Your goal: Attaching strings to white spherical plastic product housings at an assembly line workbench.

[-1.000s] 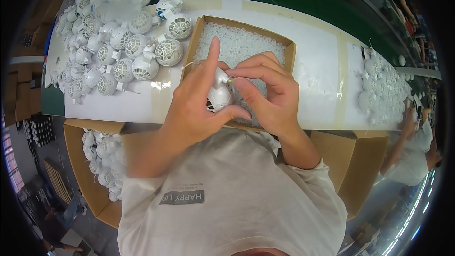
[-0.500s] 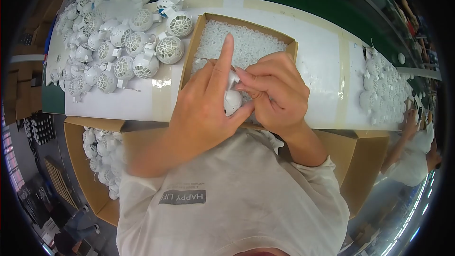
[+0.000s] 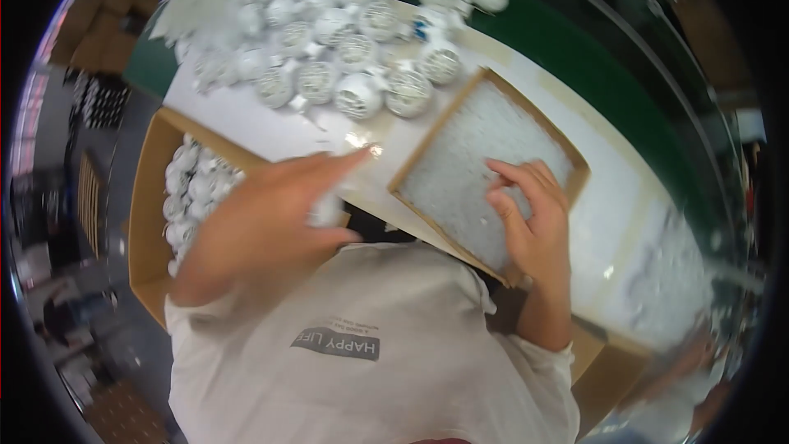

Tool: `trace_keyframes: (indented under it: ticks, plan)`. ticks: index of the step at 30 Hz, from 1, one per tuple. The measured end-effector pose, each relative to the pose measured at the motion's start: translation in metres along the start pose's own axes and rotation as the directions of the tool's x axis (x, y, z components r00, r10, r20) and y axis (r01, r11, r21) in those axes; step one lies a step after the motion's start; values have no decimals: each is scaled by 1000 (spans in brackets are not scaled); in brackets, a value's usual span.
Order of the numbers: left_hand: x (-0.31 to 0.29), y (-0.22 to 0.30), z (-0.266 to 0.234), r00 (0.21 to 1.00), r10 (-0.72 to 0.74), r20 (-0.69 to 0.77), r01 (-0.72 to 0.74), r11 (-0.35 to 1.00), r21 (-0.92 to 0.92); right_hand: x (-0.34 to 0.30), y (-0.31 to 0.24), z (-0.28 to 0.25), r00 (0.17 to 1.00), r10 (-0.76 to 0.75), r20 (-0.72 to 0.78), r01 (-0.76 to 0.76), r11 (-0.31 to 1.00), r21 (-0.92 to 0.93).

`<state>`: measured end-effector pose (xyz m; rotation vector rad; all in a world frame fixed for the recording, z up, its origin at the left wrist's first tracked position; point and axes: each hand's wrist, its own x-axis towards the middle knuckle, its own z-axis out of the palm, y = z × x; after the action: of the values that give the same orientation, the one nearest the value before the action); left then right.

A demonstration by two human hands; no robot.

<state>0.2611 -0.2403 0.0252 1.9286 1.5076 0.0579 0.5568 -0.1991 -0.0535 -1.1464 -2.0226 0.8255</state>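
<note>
My left hand is to the left, in front of my body, blurred by motion. A white ball-shaped housing shows between its thumb and fingers, mostly hidden by the hand. Over the shallow cardboard tray hangs my right hand. Its index finger and thumb are bent, their tips apart, and I see nothing between them. Small clear plastic pieces fill the tray, smeared in this frame.
Many white latticed balls with small tabs lie heaped on the white tabletop at far left. A cardboard box at near left holds more of them. Further white pieces lie at right, near another person's arm.
My hands have come apart from above the tray. The left one has swung left with the white ball; the right stays over the clear pieces. The whole view has turned leftward.
</note>
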Motion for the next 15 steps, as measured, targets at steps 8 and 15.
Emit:
trace_keyframes:
  ticks: [8,15]
  plan:
    - [-134,-171,-53,804,-542,-245,574,815,81,-4,12,21,995,98,-12,-89,843,-531]
    - [-42,-348,-141,680,-210,-702,369,926,80,2,-4,17,995,97,-6,-88,870,-486]
